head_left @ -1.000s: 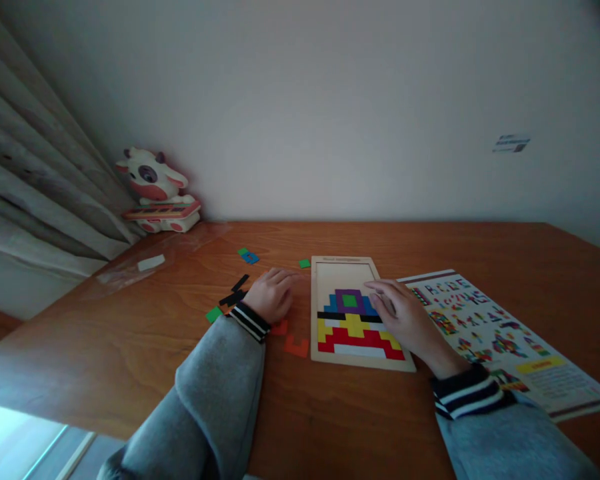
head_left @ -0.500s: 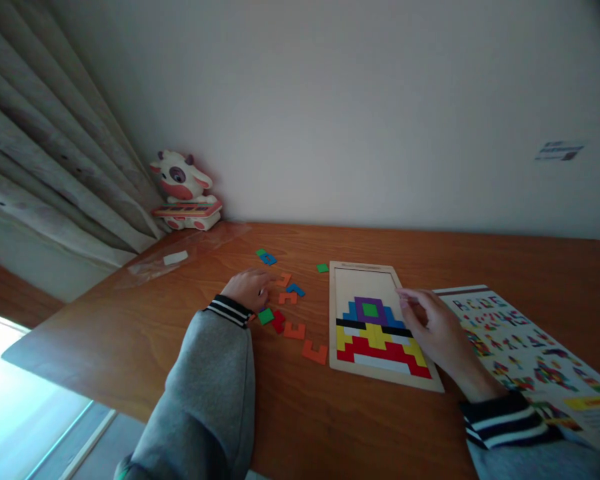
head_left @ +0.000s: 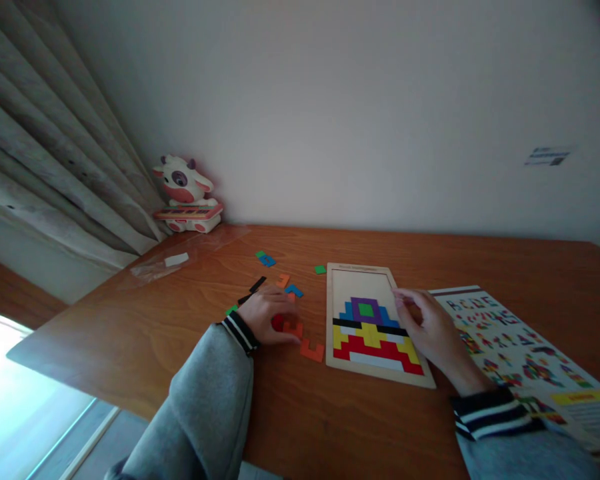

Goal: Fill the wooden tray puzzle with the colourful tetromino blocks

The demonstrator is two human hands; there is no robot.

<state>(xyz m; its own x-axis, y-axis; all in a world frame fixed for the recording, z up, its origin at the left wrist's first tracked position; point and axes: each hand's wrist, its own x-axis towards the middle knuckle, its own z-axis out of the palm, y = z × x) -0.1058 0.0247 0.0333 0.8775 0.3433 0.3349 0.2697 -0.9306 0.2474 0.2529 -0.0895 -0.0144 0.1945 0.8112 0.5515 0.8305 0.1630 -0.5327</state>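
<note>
My left hand (head_left: 267,315) is over the loose puzzle pieces, thumb and fingers spread around an orange notched piece (head_left: 293,329). A red piece (head_left: 278,323) shows partly under the palm. Closer to the board lies another orange notched piece (head_left: 312,350). The wooden puzzle board (head_left: 359,368) has red, white, yellow, black, blue, purple and green pieces fitted in its lower part; its upper part shows bare wood. At the board's right edge, my right hand (head_left: 430,330) is closed, with thumb and fingertips on the rim.
Beyond my left hand lie black pieces (head_left: 257,285), a blue angled piece (head_left: 294,291), a blue piece (head_left: 267,261) and a green square (head_left: 321,269). A printed pattern sheet (head_left: 525,353) is at the right. A cow toy keyboard (head_left: 189,200) stands by the curtain (head_left: 65,153).
My left hand has moved right and nearer to me, onto the orange and red pieces, uncovering black pieces behind it. My right hand stays at the board's edge. The view has shifted slightly.
</note>
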